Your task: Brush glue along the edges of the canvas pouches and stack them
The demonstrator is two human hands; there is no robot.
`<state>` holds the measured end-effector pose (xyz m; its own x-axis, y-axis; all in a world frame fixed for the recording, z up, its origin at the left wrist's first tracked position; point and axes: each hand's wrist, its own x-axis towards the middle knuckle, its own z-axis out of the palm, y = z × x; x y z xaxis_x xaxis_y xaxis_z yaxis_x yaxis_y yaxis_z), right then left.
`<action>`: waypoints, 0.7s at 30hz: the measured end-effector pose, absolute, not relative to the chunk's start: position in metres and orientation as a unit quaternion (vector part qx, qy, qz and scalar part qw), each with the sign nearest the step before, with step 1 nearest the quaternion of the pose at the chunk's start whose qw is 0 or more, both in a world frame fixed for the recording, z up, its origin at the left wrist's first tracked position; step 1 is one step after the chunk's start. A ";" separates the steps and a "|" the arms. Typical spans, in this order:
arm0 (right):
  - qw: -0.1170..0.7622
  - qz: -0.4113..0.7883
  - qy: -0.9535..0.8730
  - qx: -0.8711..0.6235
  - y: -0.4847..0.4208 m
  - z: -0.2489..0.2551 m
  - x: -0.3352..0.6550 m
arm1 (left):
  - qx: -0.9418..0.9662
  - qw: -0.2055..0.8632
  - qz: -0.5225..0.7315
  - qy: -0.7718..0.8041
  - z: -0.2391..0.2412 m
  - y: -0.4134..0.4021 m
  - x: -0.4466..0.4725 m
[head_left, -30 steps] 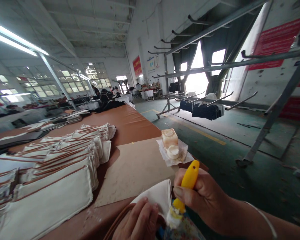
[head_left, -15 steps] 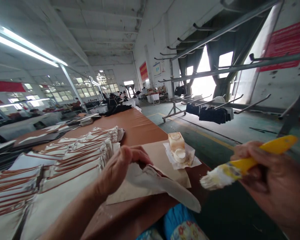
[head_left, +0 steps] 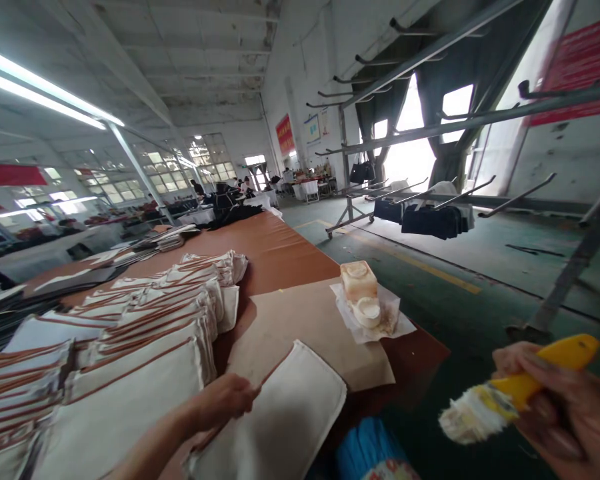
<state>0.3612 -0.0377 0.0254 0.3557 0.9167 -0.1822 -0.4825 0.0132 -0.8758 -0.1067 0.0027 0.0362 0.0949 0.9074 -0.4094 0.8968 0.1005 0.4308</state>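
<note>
My left hand (head_left: 230, 398) grips the brown-trimmed edge of a cream fabric pouch (head_left: 293, 413), which hangs at a slant over the table's near edge. At the lower right, my right hand (head_left: 555, 400) is closed round the yellow handle of a paint brush (head_left: 500, 400). White paste coats its bristles, and they are apart from the pouch. Beyond the pouch lies a sheet of brown card (head_left: 270, 327). On its far right corner, a stained white plastic container (head_left: 359, 283) rests on a piece of white paper (head_left: 403, 327).
Overlapping rows of cream pouches (head_left: 130, 373) with brown trim cover the left of the brown table (head_left: 280, 247). Dark sheets (head_left: 75, 287) lie behind them. A metal rack (head_left: 460, 127) with prongs and hanging dark bags (head_left: 430, 220) stands to the right. A blue sleeve (head_left: 367, 447) shows below.
My left hand has moved down and left, and the pouch has turned so its broad cream face shows. My right hand has lowered with the brush, shifting a little right.
</note>
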 end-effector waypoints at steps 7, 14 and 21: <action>0.643 0.586 -0.153 -0.469 -0.030 0.019 0.314 | 0.627 0.153 0.055 0.762 -0.034 0.063 -0.056; 0.632 0.599 -0.249 -0.424 -0.004 0.013 0.279 | 0.570 0.243 0.064 0.782 -0.055 0.082 -0.044; 0.638 0.529 -0.368 -0.422 0.029 0.018 0.249 | 0.606 0.395 0.215 0.656 -0.020 0.032 -0.017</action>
